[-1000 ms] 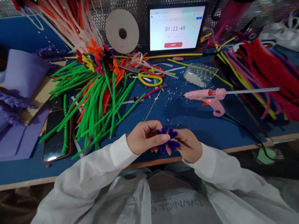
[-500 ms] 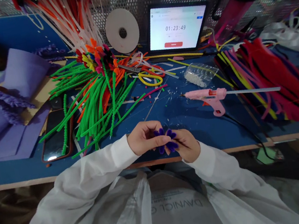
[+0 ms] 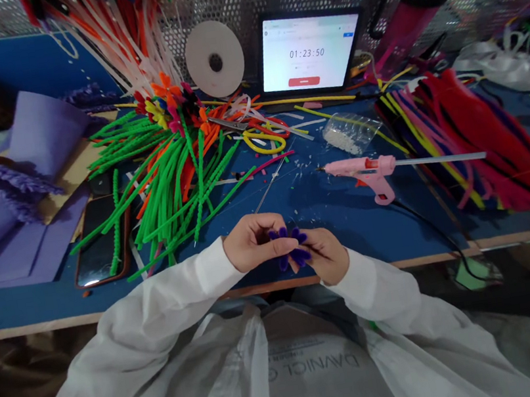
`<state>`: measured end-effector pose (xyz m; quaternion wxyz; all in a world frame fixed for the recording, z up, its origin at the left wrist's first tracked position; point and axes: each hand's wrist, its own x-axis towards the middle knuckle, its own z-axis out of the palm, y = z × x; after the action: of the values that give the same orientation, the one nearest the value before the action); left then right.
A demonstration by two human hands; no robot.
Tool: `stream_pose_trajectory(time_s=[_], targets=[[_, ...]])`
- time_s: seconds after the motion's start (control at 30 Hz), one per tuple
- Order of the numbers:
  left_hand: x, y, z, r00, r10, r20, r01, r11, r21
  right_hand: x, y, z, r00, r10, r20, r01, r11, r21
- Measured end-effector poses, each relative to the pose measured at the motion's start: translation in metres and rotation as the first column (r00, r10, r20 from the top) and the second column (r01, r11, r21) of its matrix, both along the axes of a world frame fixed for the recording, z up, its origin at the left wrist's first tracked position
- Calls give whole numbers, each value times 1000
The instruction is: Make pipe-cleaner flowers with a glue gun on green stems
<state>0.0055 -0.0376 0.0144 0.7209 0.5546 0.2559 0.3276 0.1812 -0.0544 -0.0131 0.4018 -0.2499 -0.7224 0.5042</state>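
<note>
A small purple pipe-cleaner flower (image 3: pixel 300 256) is held between my two hands, close to the table's front edge. My left hand (image 3: pixel 258 244) is closed on it, the thumb lying across its middle. From the other side my right hand (image 3: pixel 327 254) pinches the flower's right part; its fingertips are partly hidden behind the petals. Beyond the hands lies a pink glue gun (image 3: pixel 365 173), a glue stick poking out of its back and its nozzle pointing left. A thin metal rod (image 3: pixel 269 186) rests on the table just past my left hand.
Green pipe cleaners (image 3: pixel 165 193) spread over a phone (image 3: pixel 98 250) at left, near purple wrapping paper (image 3: pixel 49 134). Scissors (image 3: pixel 263 140), a bag of white beads (image 3: pixel 343 137), a tablet (image 3: pixel 310 52) and a ribbon roll (image 3: pixel 215 58) stand behind. Coloured pipe cleaners (image 3: pixel 490 138) lie right. The glue gun's cord (image 3: pixel 432 230) crosses the front edge.
Both hands keep their hold on the purple flower, with only slight shifts of the fingers. The view has turned slightly, and the tablet's timer has gone from 01:23:49 to 01:23:50.
</note>
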Motion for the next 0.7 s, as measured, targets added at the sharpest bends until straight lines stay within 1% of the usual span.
stream_pose_trajectory(time_s=[0.13, 0.23, 0.33, 0.43, 0.57, 0.63, 0.7], targets=[[-1, 3, -7, 1000, 24, 1, -24, 1000, -10, 0, -1, 2, 999, -26, -21, 26, 1000, -5], [-2, 5, -12, 999, 44, 9, -44, 998, -52, 0, 0, 4, 998, -39, -55, 39, 999, -2], [-2, 5, -15, 1000, 12, 24, -10, 995, -99, 1, -1, 5, 991, -59, -116, 58, 998, -17], [-2, 6, -18, 1000, -16, 21, 18, 994, -107, 3, -2, 4, 978, -91, -189, 77, 994, -79], [-2, 9, -22, 1000, -10, 16, 11, 996, -88, 5, -7, 1, 965, -145, -220, 120, 985, -124], [-1, 9, -20, 999, 17, 27, -16, 999, -44, 4, -10, 1, 961, -157, -229, 124, 980, -154], [1, 6, -15, 998, 30, 53, -31, 999, 22, 2, -12, 3, 955, -172, -241, 124, 972, -202]])
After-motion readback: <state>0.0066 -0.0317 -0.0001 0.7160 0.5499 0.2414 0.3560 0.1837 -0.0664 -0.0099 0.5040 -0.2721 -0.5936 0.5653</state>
